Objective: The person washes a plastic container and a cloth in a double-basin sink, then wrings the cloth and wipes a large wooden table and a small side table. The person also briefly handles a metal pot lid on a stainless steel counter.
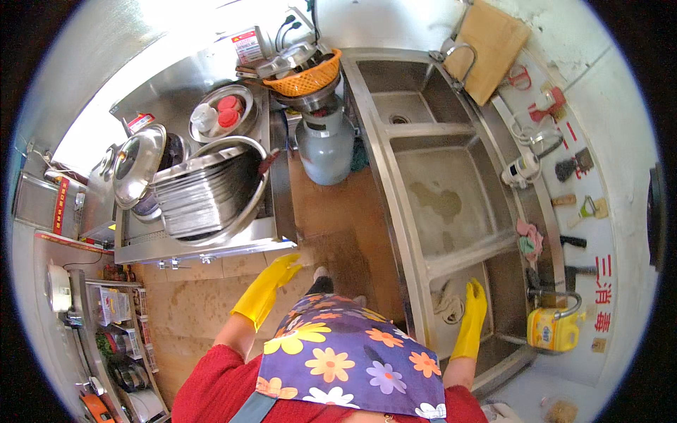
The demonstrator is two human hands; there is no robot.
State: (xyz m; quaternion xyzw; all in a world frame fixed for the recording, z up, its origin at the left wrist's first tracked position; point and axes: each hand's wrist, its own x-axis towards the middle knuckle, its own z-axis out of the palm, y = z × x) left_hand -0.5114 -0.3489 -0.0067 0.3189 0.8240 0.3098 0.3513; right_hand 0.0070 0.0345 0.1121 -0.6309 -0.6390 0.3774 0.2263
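Both of my hands wear long yellow rubber gloves. My left hand [279, 273] hangs over the floor on the left with its fingers stretched out, holding nothing. Over the nearest sink basin [471, 264] is my right hand [476, 300], its fingers extended and nothing visible in them. Just left of that hand a crumpled beige cloth [449, 303] lies in the basin; I cannot tell whether the glove touches it. The middle basin [451, 190] has a wet patch on its bottom. A yellow jug [552, 330] stands on the ledge to the right, beside a tap.
On the steel stove counter at left sit a large basin [259, 201] of stacked metal trays, a lidded pot [139, 166] and a plate [243, 97] with red-capped jars. A gas cylinder [326, 148] stands beyond. A cutting board [486, 49] leans behind the far basin. A shelf [116, 285] stands lower left.
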